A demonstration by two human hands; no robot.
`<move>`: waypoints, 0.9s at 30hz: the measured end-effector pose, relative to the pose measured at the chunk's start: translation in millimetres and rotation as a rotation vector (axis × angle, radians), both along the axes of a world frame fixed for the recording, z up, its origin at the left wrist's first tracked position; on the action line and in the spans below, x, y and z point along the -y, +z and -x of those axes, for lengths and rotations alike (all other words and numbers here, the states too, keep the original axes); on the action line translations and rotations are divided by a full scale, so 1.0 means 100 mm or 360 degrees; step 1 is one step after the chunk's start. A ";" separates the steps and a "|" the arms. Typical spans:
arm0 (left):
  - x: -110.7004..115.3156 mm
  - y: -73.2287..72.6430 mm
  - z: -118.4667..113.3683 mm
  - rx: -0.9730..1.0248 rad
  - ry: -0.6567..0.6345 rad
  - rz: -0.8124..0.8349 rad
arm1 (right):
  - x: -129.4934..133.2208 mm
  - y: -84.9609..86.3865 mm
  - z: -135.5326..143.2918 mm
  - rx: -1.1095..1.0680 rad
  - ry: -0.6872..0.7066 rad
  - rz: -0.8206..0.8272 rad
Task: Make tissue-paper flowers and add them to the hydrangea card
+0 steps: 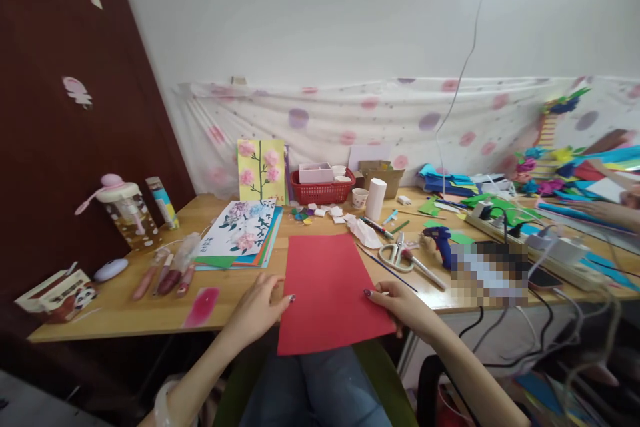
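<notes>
A flat red sheet of paper (330,293) lies partly on the wooden table (240,307), its near end sticking out past the front edge over my lap. At its left side my left hand (263,307) pinches the edge, thumb on top. My right hand (400,307) grips the right edge the same way, thumb on the sheet and fingers beneath. Just right of the sheet lie a long thin brush (387,268), white-handled scissors (397,255) and a crumpled tissue (364,232).
Left stand a drink bottle (129,213) and a stack of papers with a flower picture (240,230). A red basket (323,193) sits at the back. Rightward are a blue glue gun (440,243), a power strip (555,260) with cables, and another person's hand (617,213).
</notes>
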State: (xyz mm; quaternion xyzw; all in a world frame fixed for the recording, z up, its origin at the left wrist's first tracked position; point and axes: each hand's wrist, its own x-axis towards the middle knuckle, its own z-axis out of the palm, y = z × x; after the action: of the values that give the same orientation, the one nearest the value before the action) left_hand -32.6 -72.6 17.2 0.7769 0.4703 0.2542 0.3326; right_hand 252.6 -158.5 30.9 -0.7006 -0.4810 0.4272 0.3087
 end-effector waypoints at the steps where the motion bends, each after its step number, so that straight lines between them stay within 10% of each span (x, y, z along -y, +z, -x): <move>1: 0.04 0.05 -0.02 -0.0076 -0.0086 -0.0054 | -0.03 0.00 0.03 0.0025 0.0003 -0.0011; 5: 0.18 0.14 -0.16 -0.0726 -0.0601 -0.0332 | -0.14 0.05 0.08 0.0250 -0.0024 -0.0023; 10: 0.11 -0.13 -0.29 -0.0991 -0.0671 -0.0671 | -0.30 0.21 0.26 0.0909 -0.0155 -0.0510; 17: -0.02 -0.49 -0.31 -0.0945 -0.0568 -0.0916 | -1.26 -0.13 0.54 0.1041 0.1413 -0.0751; 23: -0.17 -0.72 -0.29 -0.0793 -0.0553 -0.1576 | -1.94 -0.12 0.35 0.1234 0.0925 -0.0470; 27: -0.15 -0.89 -0.38 -0.0739 -0.0386 -0.1653 | -1.92 -0.13 0.54 0.1000 0.1482 -0.0799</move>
State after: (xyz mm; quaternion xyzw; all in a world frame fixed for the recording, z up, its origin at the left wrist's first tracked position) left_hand 5.0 -57.2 -72.2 0.9219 0.2523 0.2345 -0.1773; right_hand 198.7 33.6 18.4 -0.4152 -0.8904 0.1639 0.0888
